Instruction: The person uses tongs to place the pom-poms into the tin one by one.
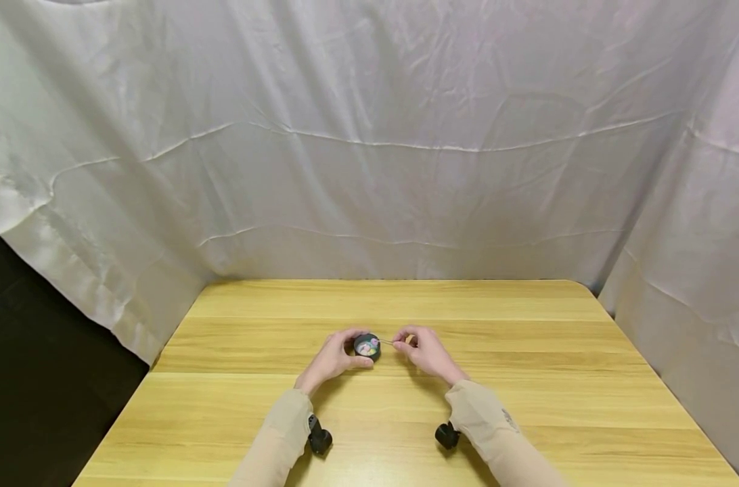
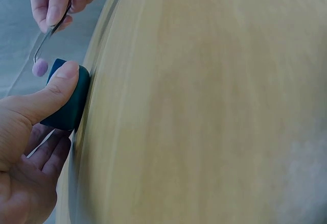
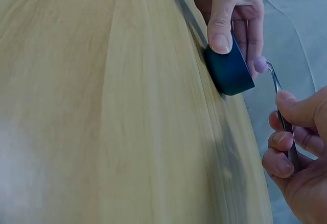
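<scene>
My left hand [image 1: 335, 356] holds a small round dark container [image 3: 232, 78] on the table, its thumb on the near side and its fingers round the far side. Several small coloured balls [image 1: 366, 350] lie inside it, pink, yellow and whitish among them. From the right, my right hand [image 1: 428, 351] grips a pair of metal tweezers [image 3: 276, 83] with bent tips. A purple fuzzy-looking ball [image 3: 260, 64] is pinched at those tips, just above the container's rim. In the left wrist view the same purple ball [image 2: 40, 67] shows beside the left thumb.
The wood-grain table [image 1: 528, 406] reaches well out to both sides. Pale grey curtains [image 1: 406, 189] hang behind it and along its sides, with a black area [image 1: 34, 365] at the left. Both wrists wear small black cameras close over the table.
</scene>
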Motion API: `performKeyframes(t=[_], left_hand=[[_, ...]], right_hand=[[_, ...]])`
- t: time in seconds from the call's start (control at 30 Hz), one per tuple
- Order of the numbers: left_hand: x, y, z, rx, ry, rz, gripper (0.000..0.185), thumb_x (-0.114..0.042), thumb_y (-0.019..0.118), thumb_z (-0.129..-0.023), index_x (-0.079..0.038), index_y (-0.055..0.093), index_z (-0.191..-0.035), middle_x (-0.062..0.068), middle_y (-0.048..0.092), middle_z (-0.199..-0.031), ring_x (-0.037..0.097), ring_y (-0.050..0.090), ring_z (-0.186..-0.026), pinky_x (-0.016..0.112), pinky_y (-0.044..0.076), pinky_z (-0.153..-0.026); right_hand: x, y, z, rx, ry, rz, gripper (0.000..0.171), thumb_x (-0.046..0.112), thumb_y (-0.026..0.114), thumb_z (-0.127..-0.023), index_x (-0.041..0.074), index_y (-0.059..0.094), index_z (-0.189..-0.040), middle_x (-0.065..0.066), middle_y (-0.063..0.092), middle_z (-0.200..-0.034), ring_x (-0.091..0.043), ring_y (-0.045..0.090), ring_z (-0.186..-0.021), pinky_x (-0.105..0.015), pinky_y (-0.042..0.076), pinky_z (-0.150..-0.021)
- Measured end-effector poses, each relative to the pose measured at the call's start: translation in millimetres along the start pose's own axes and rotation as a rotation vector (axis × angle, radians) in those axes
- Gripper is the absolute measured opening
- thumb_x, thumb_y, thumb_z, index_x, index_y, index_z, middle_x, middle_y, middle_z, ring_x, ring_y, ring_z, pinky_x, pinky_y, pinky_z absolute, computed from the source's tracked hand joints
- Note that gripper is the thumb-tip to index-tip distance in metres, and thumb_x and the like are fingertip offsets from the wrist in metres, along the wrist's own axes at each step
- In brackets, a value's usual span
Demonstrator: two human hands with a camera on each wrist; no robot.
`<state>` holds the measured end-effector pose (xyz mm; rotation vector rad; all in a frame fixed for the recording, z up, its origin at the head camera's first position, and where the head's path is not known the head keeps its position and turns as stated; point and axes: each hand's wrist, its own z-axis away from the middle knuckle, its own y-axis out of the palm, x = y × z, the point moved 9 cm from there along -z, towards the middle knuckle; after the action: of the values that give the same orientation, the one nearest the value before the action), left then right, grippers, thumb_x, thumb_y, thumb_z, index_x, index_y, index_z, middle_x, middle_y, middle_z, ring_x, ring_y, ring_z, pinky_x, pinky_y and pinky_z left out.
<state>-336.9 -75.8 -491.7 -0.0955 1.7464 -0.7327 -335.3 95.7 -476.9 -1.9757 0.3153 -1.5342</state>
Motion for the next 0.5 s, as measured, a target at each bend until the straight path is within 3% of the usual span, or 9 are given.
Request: performKeyframes(t=[0.5], left_hand=[[1.2, 0.2, -0.6, -0.002, -0.005, -0.002, 0.061, -0.014, 0.084, -0.082, -0.001, 0.059, -0.136, 0.018, 0.066, -0.133, 0.032, 0.064, -0.119, 0.050, 0.050, -0.104]], right_hand=[[3.7, 3.9, -4.3, -0.035, 0.061, -0.027, 0.007, 0.011, 0.068, -0.096, 0.006, 0.072, -0.098, -0.007, 0.069, -0.089, -0.009, 0.052, -0.059, -0.020, 0.042, -0.048]])
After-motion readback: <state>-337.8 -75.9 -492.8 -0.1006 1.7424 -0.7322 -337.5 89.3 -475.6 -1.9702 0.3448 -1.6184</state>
